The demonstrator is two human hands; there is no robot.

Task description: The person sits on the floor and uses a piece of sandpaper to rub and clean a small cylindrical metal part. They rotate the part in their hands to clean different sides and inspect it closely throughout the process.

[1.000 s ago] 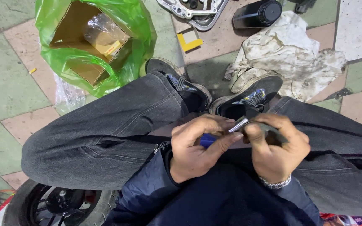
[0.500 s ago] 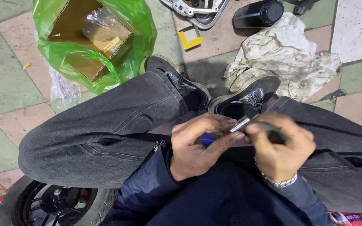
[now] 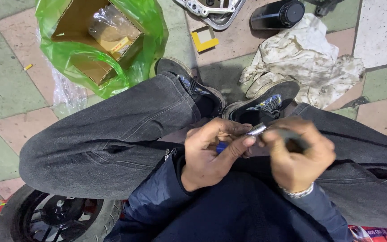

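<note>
Silver metal piece (image 3: 256, 130) pinched between left hand (image 3: 211, 154), right hand (image 3: 297, 154)

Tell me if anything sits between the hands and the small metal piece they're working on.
Nothing does. The left hand and right hand both pinch the metal piece directly; a blue part shows under the left fingers.

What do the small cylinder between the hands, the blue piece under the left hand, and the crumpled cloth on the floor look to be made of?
Small cylinder: likely bare metal, silvery with bright glints, pinched between the left hand and right hand.
Blue piece: probably plastic, evenly saturated colour; mostly hidden.
Crumpled cloth: woven fabric, off-white, soft folds, dark greasy stains.
</note>
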